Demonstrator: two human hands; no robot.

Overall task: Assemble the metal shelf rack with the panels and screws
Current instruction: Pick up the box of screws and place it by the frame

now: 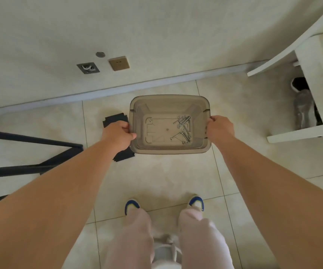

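Note:
A translucent grey plastic bin [168,99] is held out in front of me above the tiled floor. My left hand [118,133] grips its left rim with the thumb over the edge. My right hand [220,129] grips the right rim. Several silver screws and bolts [183,130] lie loose in the right half of the bin's bottom. Black metal rack bars [30,139] lie on the floor at the left. A black panel piece [115,119] lies on the floor under the bin's left side, partly hidden by my left hand.
A wall with a baseboard [156,81] runs across just beyond the bin, with two outlet plates [119,63] on it. White furniture [312,80] stands at the right, with a bag underneath. My feet in blue-and-white shoes [132,204] stand on the tiles below.

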